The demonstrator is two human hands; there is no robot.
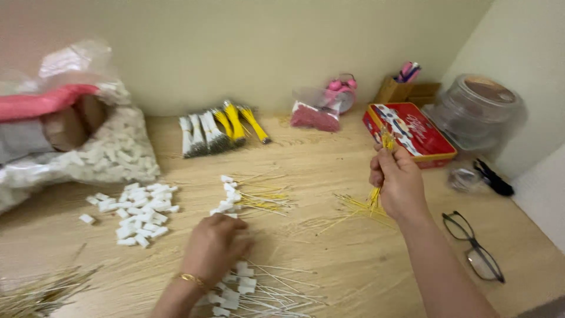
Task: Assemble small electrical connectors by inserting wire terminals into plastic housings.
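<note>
While my right hand (398, 182) pinches yellow wires (376, 197) upright for picking, my left hand (215, 244) rests curled on white plugs (232, 288), grip unclear.

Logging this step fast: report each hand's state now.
Left hand: palm down, resting on the white-tipped wires; grip cannot be told.
Right hand: closed on a bunch of yellow wires.

Matt wood-grain table (329, 259), glossy tin (412, 132)
</note>
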